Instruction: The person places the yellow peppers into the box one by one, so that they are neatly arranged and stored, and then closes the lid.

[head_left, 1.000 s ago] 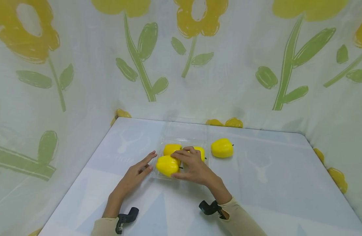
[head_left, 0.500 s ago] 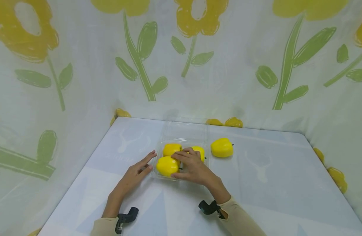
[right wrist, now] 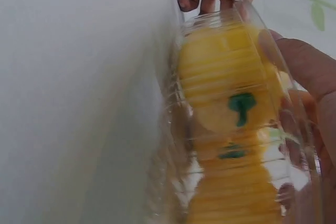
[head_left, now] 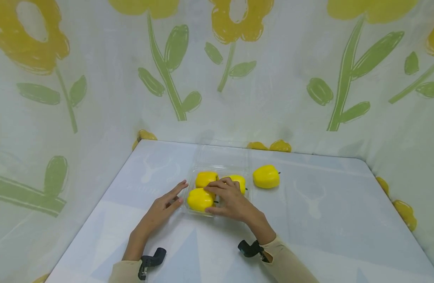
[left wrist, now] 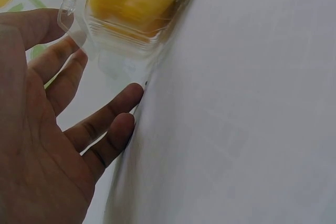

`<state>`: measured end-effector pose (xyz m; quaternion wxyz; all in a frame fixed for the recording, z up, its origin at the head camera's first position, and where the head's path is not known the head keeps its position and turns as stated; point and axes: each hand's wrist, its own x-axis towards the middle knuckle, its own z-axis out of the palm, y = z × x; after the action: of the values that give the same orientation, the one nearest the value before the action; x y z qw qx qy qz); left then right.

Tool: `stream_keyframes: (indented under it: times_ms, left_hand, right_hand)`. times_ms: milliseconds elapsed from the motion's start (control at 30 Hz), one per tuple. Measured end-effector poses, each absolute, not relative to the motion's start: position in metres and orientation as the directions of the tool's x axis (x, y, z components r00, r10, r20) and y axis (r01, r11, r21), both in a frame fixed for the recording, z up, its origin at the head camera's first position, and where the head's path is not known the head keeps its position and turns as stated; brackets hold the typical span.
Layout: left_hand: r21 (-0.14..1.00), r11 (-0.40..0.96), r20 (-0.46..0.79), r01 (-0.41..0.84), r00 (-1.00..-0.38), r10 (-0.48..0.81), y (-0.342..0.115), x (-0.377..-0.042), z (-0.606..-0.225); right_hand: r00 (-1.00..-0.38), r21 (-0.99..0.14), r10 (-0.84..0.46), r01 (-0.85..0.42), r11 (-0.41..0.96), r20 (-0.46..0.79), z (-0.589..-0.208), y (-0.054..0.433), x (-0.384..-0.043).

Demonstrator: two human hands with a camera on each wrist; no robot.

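Note:
A clear plastic clamshell box [head_left: 222, 158] lies on the table with its lid folded back away from me. Inside are yellow bell peppers: one at the back left [head_left: 205, 179], one at the right [head_left: 239, 182], and a front left bell pepper [head_left: 199, 199]. My right hand [head_left: 234, 201] reaches over the box and holds that front pepper, thumb near its stem end, fingers over its top. Ribbed plastic partly covers the peppers in the right wrist view. My left hand [head_left: 162, 210] has its fingers spread beside the box's left side, fingertips at the clear rim [left wrist: 67, 17].
Another yellow bell pepper [head_left: 266, 177] lies on the white patterned table [head_left: 330, 220] just right of the box. A flower-printed cloth [head_left: 273, 86] hangs behind the table and on the left.
The front left bell pepper has sunk slightly lower in the box, with my right hand still at it. My left hand has stayed in place.

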<state>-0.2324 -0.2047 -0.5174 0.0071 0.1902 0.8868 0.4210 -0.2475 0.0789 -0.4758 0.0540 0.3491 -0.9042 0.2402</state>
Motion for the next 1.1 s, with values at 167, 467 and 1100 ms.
stream_keyframes:
  times_ms: [167, 467, 1100]
  left_hand:
    - [0.747, 0.573, 0.153, 0.338, -0.925, 0.347, -0.205, -0.233, -0.516]
    - [0.743, 0.57, 0.171, 0.352, -0.922, 0.346, -0.204, -0.23, -0.518]
    - [0.752, 0.575, 0.145, 0.321, -0.933, 0.33, -0.202, -0.231, -0.517]
  right_hand:
    - [-0.741, -0.334, -0.631, -0.668, 0.665, 0.229, -0.474, 0.081, -0.248]
    - [-0.743, -0.353, -0.632, -0.665, 0.659, 0.22, -0.472, 0.087, -0.248]
    - [-0.814, -0.504, -0.392, -0.575, 0.644, 0.428, -0.455, 0.143, -0.262]
